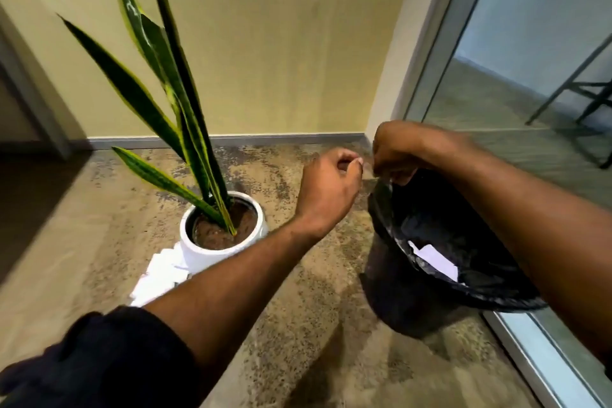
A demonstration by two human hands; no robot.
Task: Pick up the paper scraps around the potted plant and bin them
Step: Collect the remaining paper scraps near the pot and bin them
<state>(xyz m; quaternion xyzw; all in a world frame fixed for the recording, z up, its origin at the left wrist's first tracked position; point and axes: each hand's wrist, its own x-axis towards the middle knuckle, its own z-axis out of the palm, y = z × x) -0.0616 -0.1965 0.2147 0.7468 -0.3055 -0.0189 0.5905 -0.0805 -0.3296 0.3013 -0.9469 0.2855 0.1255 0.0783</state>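
Paper scraps [159, 270] are lying on the floor [298, 341] against the white pot [198, 255], on its left; more are sitting in the bin [397, 301]. The right hand [397, 152] is pinching the bin liner [440, 219] at its far rim. The left hand [331, 189] is hovering beside it, fingers curled; whether they are holding anything is impossible to tell.

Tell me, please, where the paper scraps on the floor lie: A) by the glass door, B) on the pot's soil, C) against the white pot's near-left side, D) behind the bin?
C: the paper scraps lie heaped against the white pot, on its near-left side.
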